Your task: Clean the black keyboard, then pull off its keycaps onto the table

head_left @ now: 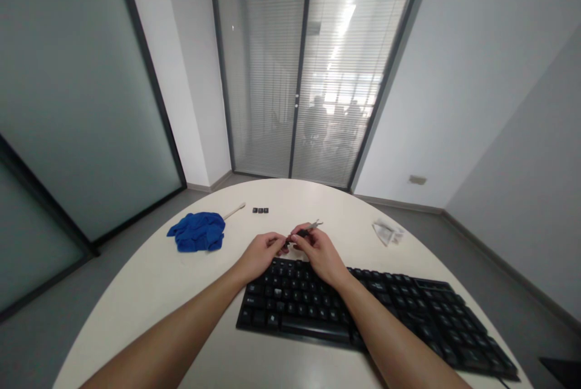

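Both hands meet just above the far edge of a black keyboard (313, 298). My left hand (262, 253) pinches a small black piece that looks like a keycap (286, 244), partly hidden by the fingertips. Held in my right hand (320, 253) is a keycap puller (312, 227) with a dark handle and thin metal ends pointing away to the right. The right fingertips come close to the small black piece; whether they touch it I cannot tell. Three loose black keycaps (260, 210) lie in a row beyond my left hand.
A crumpled blue cloth (198, 232) lies at the left of the round pale table (149, 298), with a toothbrush (235, 211) sticking out beside it. A crumpled clear plastic bag (388, 232) lies at the right. The keyboard's cable (503, 383) runs off the near right edge.
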Motion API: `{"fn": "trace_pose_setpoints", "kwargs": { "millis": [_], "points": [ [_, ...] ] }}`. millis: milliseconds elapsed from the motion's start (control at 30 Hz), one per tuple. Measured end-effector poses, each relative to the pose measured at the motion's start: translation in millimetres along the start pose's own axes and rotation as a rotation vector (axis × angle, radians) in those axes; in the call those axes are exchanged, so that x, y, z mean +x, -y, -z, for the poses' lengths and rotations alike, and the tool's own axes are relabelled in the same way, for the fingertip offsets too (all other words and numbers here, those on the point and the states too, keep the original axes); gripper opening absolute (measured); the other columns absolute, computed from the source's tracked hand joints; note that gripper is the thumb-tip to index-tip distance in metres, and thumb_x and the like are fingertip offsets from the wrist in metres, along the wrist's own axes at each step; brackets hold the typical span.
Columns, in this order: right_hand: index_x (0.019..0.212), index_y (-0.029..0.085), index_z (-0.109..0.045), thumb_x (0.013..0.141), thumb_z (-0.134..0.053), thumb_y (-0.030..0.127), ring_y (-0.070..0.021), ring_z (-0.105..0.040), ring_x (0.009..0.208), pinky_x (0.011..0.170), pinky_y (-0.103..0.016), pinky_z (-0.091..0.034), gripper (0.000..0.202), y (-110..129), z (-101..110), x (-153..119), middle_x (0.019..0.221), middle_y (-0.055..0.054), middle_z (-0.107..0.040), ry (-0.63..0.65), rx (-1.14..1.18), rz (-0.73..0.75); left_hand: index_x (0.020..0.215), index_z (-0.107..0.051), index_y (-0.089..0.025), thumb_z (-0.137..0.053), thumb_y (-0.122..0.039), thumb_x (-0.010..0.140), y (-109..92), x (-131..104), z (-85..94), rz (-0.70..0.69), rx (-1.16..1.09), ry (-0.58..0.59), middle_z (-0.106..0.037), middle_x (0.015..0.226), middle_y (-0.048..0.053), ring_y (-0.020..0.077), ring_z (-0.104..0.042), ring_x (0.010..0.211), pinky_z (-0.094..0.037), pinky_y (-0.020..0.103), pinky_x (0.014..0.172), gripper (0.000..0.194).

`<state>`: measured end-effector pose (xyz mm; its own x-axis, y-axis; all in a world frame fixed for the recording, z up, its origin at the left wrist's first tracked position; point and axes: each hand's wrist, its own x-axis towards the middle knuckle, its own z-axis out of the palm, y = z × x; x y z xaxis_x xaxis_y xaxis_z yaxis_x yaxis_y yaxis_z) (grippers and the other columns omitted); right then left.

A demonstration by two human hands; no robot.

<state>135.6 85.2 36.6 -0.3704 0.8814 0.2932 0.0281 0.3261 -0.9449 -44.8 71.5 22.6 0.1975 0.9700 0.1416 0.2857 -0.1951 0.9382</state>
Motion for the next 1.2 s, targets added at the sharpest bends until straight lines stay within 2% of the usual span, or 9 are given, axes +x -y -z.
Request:
{"fn": "trace_pose_setpoints", "kwargs": {
  "millis": [333, 433, 600, 900, 1033, 1200],
  "points": [
    [0.09, 0.018, -0.062, 0.083, -0.063, 0.042, -0.0189, -0.063, 0.086, 0.084, -0.036, -0.052, 0.025, 3.8, -0.8, 1.3, 0.091, -0.004, -0.066, -0.02, 0.077, -0.013, 0.093, -0.071, -0.013, -0.059, -0.045, 0.082, -0.8, 5.3, 4.9, 0.062, -0.116, -0.011, -0.074, 0.08, 0.007, 0.0197, -0.065, 0.076, -0.048, 0.033, 0.078, 0.035],
    [0.091, 0.018, -0.06, 0.08, -0.066, 0.046, -0.0201, -0.064, 0.086, 0.08, -0.036, -0.053, 0.03, 4.5, -0.4, 2.6, 0.089, -0.006, -0.068, -0.061, 0.095, -0.049, 0.096, -0.07, -0.013, -0.059, -0.044, 0.083, 1.3, 4.9, 4.2, 0.04, -0.153, 0.012, -0.074, 0.081, 0.007, 0.019, -0.065, 0.075, -0.048, 0.032, 0.078, 0.035],
    [0.092, 0.017, -0.061, 0.077, -0.068, 0.047, -0.0199, -0.065, 0.082, 0.074, -0.033, -0.052, 0.035, 5.5, 0.1, 3.0, 0.087, -0.006, -0.07, -0.108, 0.067, -0.085, 0.098, -0.068, -0.013, -0.07, -0.037, 0.074, 3.9, 2.0, -0.2, 0.009, -0.167, 0.007, -0.074, 0.088, 0.008, 0.0204, -0.066, 0.081, -0.048, 0.032, 0.078, 0.034],
    [0.088, 0.016, -0.062, 0.077, -0.069, 0.046, -0.019, -0.066, 0.082, 0.075, -0.031, -0.052, 0.032, 8.9, 0.6, 2.5, 0.084, -0.005, -0.069, -0.049, 0.079, -0.093, 0.102, -0.07, -0.013, -0.058, -0.035, 0.084, -1.3, -2.5, -1.3, -0.026, -0.011, 0.002, -0.073, 0.088, 0.007, 0.0185, -0.063, 0.076, -0.046, 0.029, 0.071, 0.03],
    [0.088, 0.017, -0.061, 0.076, -0.07, 0.049, -0.0196, -0.066, 0.083, 0.077, -0.032, -0.053, 0.035, 7.5, 0.8, 2.8, 0.083, -0.004, -0.068, -0.05, 0.102, -0.116, 0.112, -0.067, -0.015, -0.055, -0.035, 0.088, 0.4, -3.6, -1.0, -0.059, -0.022, 0.009, -0.071, 0.085, 0.005, 0.0182, -0.063, 0.078, -0.046, 0.029, 0.072, 0.033],
    [0.088, 0.018, -0.061, 0.077, -0.069, 0.049, -0.0189, -0.065, 0.083, 0.078, -0.033, -0.053, 0.034, 3.7, -0.6, 3.3, 0.085, -0.004, -0.067, -0.045, 0.097, -0.097, 0.113, -0.067, -0.017, -0.057, -0.037, 0.086, -0.2, -4.0, -1.2, -0.094, 0.035, -0.037, -0.07, 0.086, 0.005, 0.0182, -0.061, 0.078, -0.045, 0.028, 0.071, 0.035]
  ]
}}
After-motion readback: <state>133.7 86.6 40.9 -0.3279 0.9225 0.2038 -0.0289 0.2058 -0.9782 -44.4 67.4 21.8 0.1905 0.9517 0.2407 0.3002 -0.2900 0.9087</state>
